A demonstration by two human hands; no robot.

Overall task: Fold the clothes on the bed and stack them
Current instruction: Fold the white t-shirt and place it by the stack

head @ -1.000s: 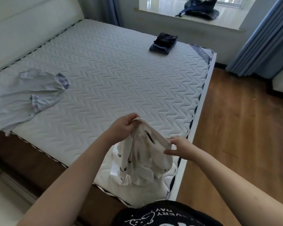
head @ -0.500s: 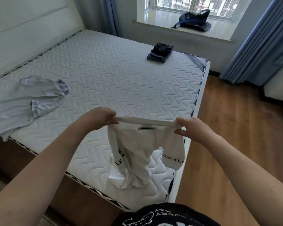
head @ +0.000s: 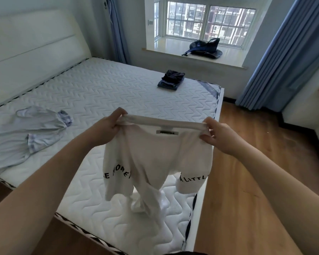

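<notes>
I hold a white T-shirt (head: pixel 155 157) with black lettering on its sleeves up in the air over the bed's near corner. My left hand (head: pixel 109 127) grips one end of its stretched top edge and my right hand (head: pixel 219 137) grips the other. The shirt hangs down, its lower end touching the white quilted mattress (head: pixel 103 94). A pale blue garment (head: pixel 24 131) lies unfolded on the mattress at the left. A small stack of folded dark clothes (head: pixel 171 80) sits at the bed's far side.
A white padded headboard (head: pixel 31 52) runs along the left. Wood floor (head: pixel 247 181) lies to the right of the bed. Blue curtains (head: pixel 287 52) hang at the right, and a dark bag (head: pixel 204 47) rests on the window sill.
My hands have moved apart and upward, spreading the bunched white shirt out by its top edge. The view has tilted up toward the window.
</notes>
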